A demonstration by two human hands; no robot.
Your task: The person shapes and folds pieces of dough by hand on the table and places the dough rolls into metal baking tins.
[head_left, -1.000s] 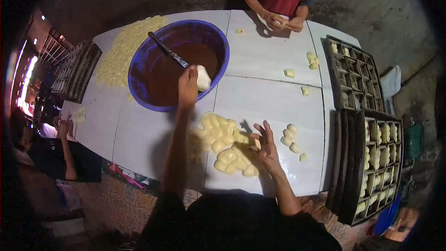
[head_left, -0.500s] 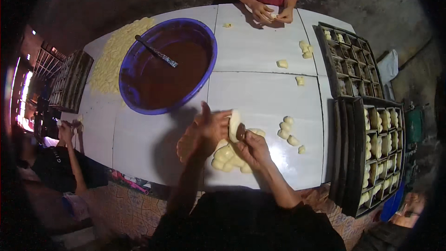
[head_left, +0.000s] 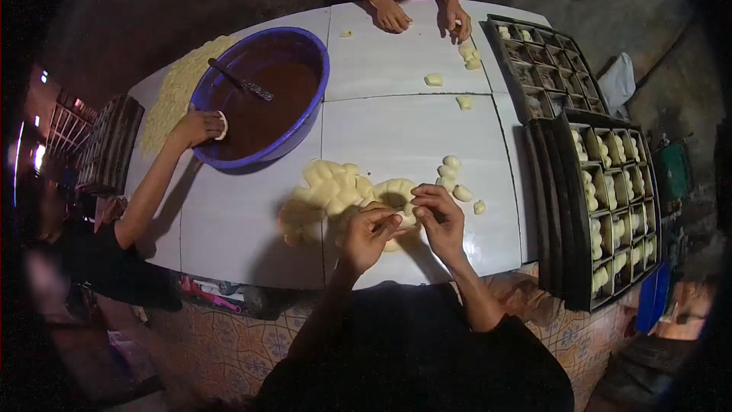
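My left hand [head_left: 370,236] and my right hand [head_left: 440,223] meet over the near part of the white table. Their fingertips pinch a pale piece of dough [head_left: 408,218] between them; whatever is inside it is hidden. Just beyond and to the left lies a pile of flattened, rounded dough pieces [head_left: 328,188], partly in shadow. A few small dough balls [head_left: 450,171] rest to the right of my hands. Beyond the pile stands a blue-purple basin [head_left: 324,80] of brown paste [head_left: 278,103], with a paste-smeared spatula [head_left: 236,80] in it.
Another person's hand [head_left: 198,128] holds a dough disc at the basin's left rim. Opposite, a person's hands [head_left: 391,15] are over the table. Many dough pieces [head_left: 171,88] cover the far left. Divided metal trays [head_left: 618,206] line the right edge, several compartments filled with dough.
The dough disc with brown paste on my open left hand is now pinched between both hands. A co-worker's arm has reached in to the basin from the left. The view has shifted.
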